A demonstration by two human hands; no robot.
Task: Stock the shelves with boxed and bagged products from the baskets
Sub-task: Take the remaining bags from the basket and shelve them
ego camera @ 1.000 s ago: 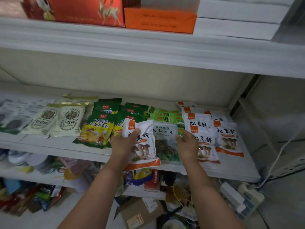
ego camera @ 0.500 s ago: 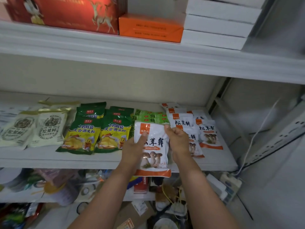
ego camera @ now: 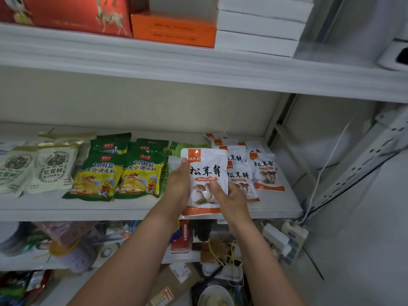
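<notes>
1. Since half a second ago, your right hand (ego camera: 231,199) has slid from the pouch's top right corner down to its lower right edge. Your left hand (ego camera: 178,186) has kept its place on the left edge. The white mushroom pouch (ego camera: 207,168) has stayed at the shelf front.
2. Hands now: both are clamped on the white mushroom pouch, one on each side. The left thumb lies on the upper left of the face, beside the orange label. The right thumb presses on the mushroom picture. The fingers of both are behind the pouch, out of sight.
3. Pouch position: it is upright with its face toward you, at the front of the middle shelf (ego camera: 132,209). Its orange bottom band overhangs the shelf's front lip. You cannot tell whether its back touches the shelf.
4. Just to its right, matching white pouches (ego camera: 266,171) lie flat in overlapping rows running toward the back wall. The held pouch covers part of the nearest one.
5. Just to its left, light green packets (ego camera: 175,149) are half hidden behind the pouch and your left hand. Further left are green-and-yellow bags (ego camera: 99,175) in two overlapping columns, then cream bags (ego camera: 55,168) with gold tops.
6. Upper shelf (ego camera: 176,62): a red box (ego camera: 72,12) with a deer print, an orange box (ego camera: 174,29) touching it, and a stack of white boxes (ego camera: 258,29) at the right.
7. Below your hands, the lower shelf holds mixed clutter and a red carton (ego camera: 183,237) printed LIGHTERS. A white power strip (ego camera: 287,237) sits at the right end, with a white cable (ego camera: 326,164) running up from it.
</notes>
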